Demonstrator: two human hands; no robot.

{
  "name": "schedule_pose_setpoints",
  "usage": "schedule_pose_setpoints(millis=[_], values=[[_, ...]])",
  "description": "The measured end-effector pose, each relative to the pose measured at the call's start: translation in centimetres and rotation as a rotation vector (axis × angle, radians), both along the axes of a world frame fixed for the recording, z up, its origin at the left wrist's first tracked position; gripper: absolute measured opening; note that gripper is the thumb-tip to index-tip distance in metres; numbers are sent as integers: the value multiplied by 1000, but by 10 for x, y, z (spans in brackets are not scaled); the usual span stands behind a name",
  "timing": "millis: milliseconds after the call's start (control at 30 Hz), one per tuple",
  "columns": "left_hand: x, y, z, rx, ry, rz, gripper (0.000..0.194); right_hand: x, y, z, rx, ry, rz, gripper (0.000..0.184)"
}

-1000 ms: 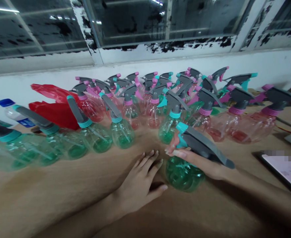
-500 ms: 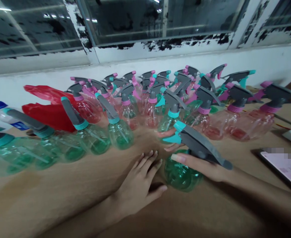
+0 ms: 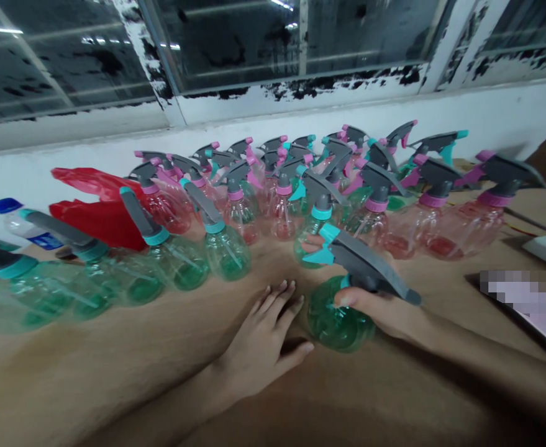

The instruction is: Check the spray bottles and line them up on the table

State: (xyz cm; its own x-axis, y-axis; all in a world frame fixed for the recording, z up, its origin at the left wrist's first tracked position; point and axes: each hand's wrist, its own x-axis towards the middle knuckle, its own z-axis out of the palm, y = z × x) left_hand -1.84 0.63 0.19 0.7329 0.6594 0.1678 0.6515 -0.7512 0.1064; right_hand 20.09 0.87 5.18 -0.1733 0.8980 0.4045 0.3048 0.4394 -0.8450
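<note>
Palm down on the wooden table, my left hand lies flat with its fingers spread and nothing in it. My right hand is closed around the neck of a clear green spray bottle. Its thumb presses on the near side just under the head; the other fingers are mostly hidden behind. This bottle stands upright, with a grey trigger head and a turquoise nozzle pointing left. My left fingertips are a little left of the bottle, apart from it.
Several green spray bottles stand in a row to the left. Pink-collared ones crowd behind and right. A red plastic bag and a blue-capped water bottle are at far left. A phone lies at right, below the windowed wall.
My right thumb has bent in and my fingers have closed around the neck of the green spray bottle. My left hand has stayed in place. The view has shifted slightly.
</note>
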Motion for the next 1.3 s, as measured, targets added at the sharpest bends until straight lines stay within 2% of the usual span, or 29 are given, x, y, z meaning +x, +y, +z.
schedule_pose_setpoints(millis=[100, 200, 300, 400, 567, 633, 767, 867, 1000, 1300], values=[[0, 1, -1, -11, 13, -2, 65, 0, -4, 4, -7, -84, -83, 37], [1, 2, 2, -27, 37, -13, 66, 4, -5, 9, 83, -137, -50, 35], [2, 2, 5, -43, 49, -19, 63, 15, -9, 8, 112, -218, -15, 56], [2, 1, 6, -42, 43, -10, 63, 28, -19, 2, 127, -349, -77, 74], [2, 0, 7, -18, 43, -25, 62, 35, -35, -4, 166, -497, -182, 56], [3, -2, 6, 1, 38, -15, 61, 31, -33, -4, 162, -508, -210, 57], [5, -9, 3, 117, 3, 176, 47, 12, -16, 1, 180, -560, -244, 53], [4, -16, 1, 190, 2, 250, 39, -5, -2, 6, 186, -570, -224, 54], [-2, -25, 2, 217, 15, 275, 37, -30, 16, 9, 258, -608, -264, 61], [-16, -32, -2, 196, -40, 218, 35, -66, 51, 12, 204, -602, -307, 54]])
